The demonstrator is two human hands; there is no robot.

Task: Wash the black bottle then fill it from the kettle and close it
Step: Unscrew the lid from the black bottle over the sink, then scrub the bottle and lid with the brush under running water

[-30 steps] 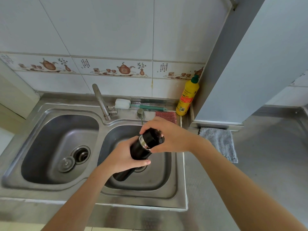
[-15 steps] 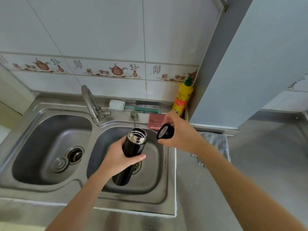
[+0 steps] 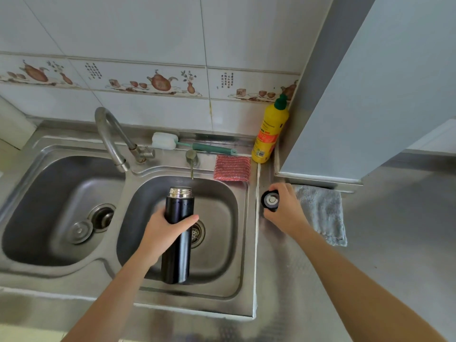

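Left hand wraps the black bottle around its middle, thumb across the front, holding it upright over the right sink basin with the steel mouth open, presumably so rinse water drains straight down. Out to the right, the right hand curls its fingers around the cap, low at the table's edge just beside the sink rim, likely parking it clear. Beyond lie a grey cloth, red scourer, bottle brush, yellow detergent and faucet. No kettle in view.

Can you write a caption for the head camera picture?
Left hand holds open black bottle over sink; right hand holds its cap.
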